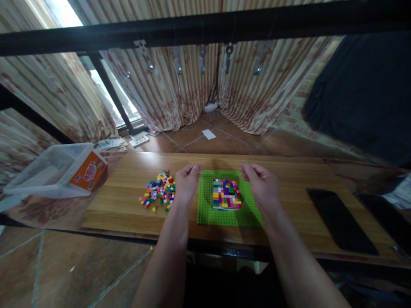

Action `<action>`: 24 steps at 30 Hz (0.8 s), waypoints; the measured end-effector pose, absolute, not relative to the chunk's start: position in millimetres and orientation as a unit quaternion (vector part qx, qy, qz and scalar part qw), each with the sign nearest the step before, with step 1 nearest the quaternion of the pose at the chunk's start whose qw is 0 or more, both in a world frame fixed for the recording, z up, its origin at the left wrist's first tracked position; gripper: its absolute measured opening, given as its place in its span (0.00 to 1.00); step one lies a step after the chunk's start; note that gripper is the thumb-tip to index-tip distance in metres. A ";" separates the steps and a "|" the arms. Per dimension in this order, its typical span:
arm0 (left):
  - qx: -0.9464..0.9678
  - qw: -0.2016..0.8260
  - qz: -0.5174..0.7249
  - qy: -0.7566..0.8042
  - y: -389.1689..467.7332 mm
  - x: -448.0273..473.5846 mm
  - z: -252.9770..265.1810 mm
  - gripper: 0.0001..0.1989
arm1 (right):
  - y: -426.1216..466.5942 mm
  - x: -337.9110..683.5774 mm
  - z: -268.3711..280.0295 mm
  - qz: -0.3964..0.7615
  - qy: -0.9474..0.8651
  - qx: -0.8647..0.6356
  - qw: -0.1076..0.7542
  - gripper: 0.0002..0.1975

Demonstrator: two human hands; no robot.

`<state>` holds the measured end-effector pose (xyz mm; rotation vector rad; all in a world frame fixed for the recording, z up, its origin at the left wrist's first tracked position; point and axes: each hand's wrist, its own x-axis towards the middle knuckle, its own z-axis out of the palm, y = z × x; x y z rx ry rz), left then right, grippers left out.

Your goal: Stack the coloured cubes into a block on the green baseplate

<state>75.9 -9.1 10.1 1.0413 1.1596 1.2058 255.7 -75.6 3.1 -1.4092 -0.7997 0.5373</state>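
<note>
A green studded baseplate (pixel 205 216) lies on the wooden table, bearing a squarish block of stacked multicoloured toy bricks (pixel 226 194). At its far left corner is my left hand (pixel 188 182), fingers curled and thumb pressed to them. My right hand (pixel 261 182) is closed the same way by the far right corner, partly covering the plate there. What either pinch holds, if anything, is too small or hidden to make out. Left of my left hand is a loose pile of small coloured bricks (pixel 160 188).
A black phone-like slab (pixel 342 220) lies on the table (pixel 118 201) at the right, with another dark flat object (pixel 387 222) beyond it. A clear plastic bin (pixel 51 169) with an orange label stands at the left. A black bar (pixel 205 32) crosses above, before striped curtains.
</note>
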 end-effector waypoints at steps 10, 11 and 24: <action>0.224 0.474 0.704 0.480 2.0 0.7 24.2 0.13 | -92.6 152.4 15.9 0.282 -0.634 -0.533 0.483 0.07; 0.209 0.475 0.711 0.474 1.6 -4.2 24.6 0.13 | -93.1 144.3 11.4 0.278 -0.659 -0.540 0.445 0.08; 0.201 0.525 0.688 0.459 0.4 -13.4 24.8 0.11 | -86.8 100.7 -36.5 0.185 -0.717 -0.614 0.275 0.06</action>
